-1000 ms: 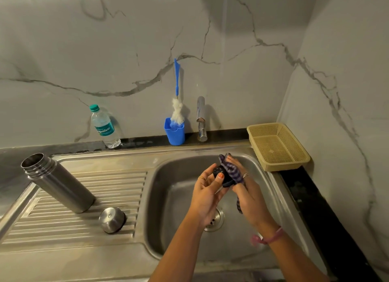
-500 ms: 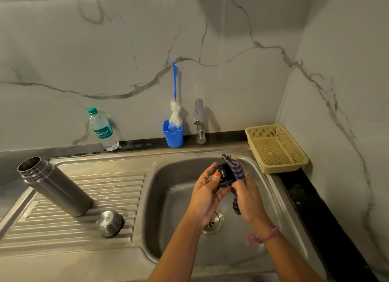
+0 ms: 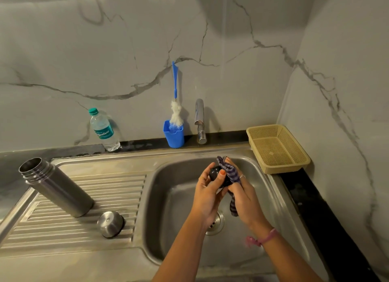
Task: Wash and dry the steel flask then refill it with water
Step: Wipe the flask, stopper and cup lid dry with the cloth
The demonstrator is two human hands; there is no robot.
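The steel flask (image 3: 55, 186) stands uncapped on the ribbed drainboard at the left, its mouth toward the back. Its steel cap (image 3: 110, 224) lies just right of its base. Over the sink basin (image 3: 179, 229) my left hand (image 3: 207, 192) holds a small black stopper (image 3: 215, 173), thumb across it. My right hand (image 3: 242, 195) grips a striped purple cloth (image 3: 230, 174) and presses it against the stopper's right side; the cloth's tail hangs down between my hands.
A plastic water bottle (image 3: 103, 130) stands by the back wall. A blue cup (image 3: 173, 136) holds a bottle brush (image 3: 175, 104) beside the tap (image 3: 199, 119). A tan plastic basket (image 3: 277, 148) sits at the sink's right corner.
My hands have turned the stopper in the cloth, so its rounded black side now faces up. The view has shifted slightly; flask and cap stay put.
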